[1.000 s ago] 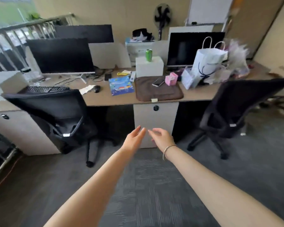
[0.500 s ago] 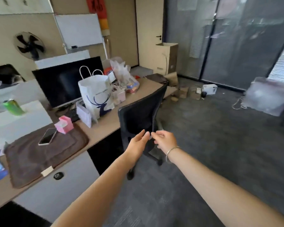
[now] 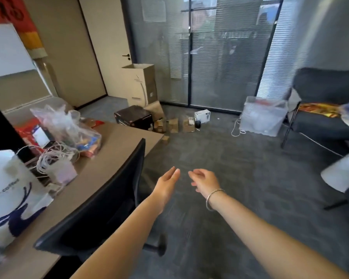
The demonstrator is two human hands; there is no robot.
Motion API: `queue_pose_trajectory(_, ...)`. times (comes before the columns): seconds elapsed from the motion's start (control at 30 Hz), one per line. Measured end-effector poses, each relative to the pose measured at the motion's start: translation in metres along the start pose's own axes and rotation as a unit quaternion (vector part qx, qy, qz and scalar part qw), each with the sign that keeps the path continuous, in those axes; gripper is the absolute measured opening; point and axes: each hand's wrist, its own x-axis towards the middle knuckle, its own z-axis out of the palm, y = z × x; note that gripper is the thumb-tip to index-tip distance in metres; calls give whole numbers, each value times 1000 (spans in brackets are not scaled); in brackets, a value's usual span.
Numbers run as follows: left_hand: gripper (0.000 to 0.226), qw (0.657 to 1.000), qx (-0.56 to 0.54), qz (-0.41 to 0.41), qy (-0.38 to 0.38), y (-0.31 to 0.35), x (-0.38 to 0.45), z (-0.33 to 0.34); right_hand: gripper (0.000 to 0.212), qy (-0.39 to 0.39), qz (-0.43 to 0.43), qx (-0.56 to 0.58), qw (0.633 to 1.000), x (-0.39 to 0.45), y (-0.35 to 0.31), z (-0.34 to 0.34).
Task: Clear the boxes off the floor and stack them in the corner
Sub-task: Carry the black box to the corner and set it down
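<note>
— Can you read anything here?

— Very little. The red banner (image 3: 10, 11) in the top left corner carries a big black Chinese character, which looks like 福, though its top is cut off by the frame edge.

— And the white paper bag (image 3: 10, 200) on the desk?

— It has a line of small dark lettering above a blue antlered deer drawing. The letters are too blurred to make out.

— The boxes on the floor?

— The tall carton (image 3: 141, 85) has a pale label, the black box (image 3: 134, 117) some faint print, the white box (image 3: 202, 115) a dark patch. None of it is legible.
</note>
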Motion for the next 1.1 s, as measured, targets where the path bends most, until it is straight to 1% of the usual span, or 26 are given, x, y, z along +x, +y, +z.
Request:
queue_pose_trajectory(0.03,58,1000,7,-2,1,6,20,3,41,-2,-1,-7,1000,19,-3,-1)
queue_pose_trajectory(0.13,58,1000,3,0,13,37,106,16,40,-14,-7,-17,1000,112,-16,-11)
queue_pose_trajectory(0.27,57,1000,-1,7,28,85,212,23,37,-21,-19,-29,999,227,-51,-23)
queue_pose_trajectory(0.37,56,999,-10,-12,34,114,288,20,39,-29,-10,-38,999,312,-71,-21)
queue_pose_trajectory(0.4,56,999,-16,-11,39,123,319,17,39,-35,-10,-44,998,346,-77,-17)
queue_pose_trajectory(0.47,56,999,-20,-22,45,134,346,11,39,-36,-12,-55,998,375,-85,-12)
queue_pose_trajectory(0.5,56,998,-19,-20,47,143,385,7,39,-46,-16,-56,997,415,-90,-5)
queue_pose_trajectory(0.63,56,998,-15,-23,52,172,506,-10,38,-54,-26,-76,995,531,-114,15)
queue_pose_trajectory(0.8,56,997,-17,-30,62,219,653,-40,41,-53,-23,-102,993,680,-158,39)
queue_pose_trajectory(0.9,56,997,-15,-48,61,245,730,-55,38,-61,-17,-80,995,757,-181,51)
queue_pose_trajectory(0.97,56,997,-14,-58,51,255,767,-61,38,-68,-10,-68,995,795,-188,55)
queue_pose_trajectory(1.03,56,998,-9,-56,40,265,822,-67,38,-77,5,-64,995,850,-193,62)
queue_pose_trajectory(1.1,56,997,-14,-68,43,271,871,-73,37,-79,17,-66,995,901,-196,69)
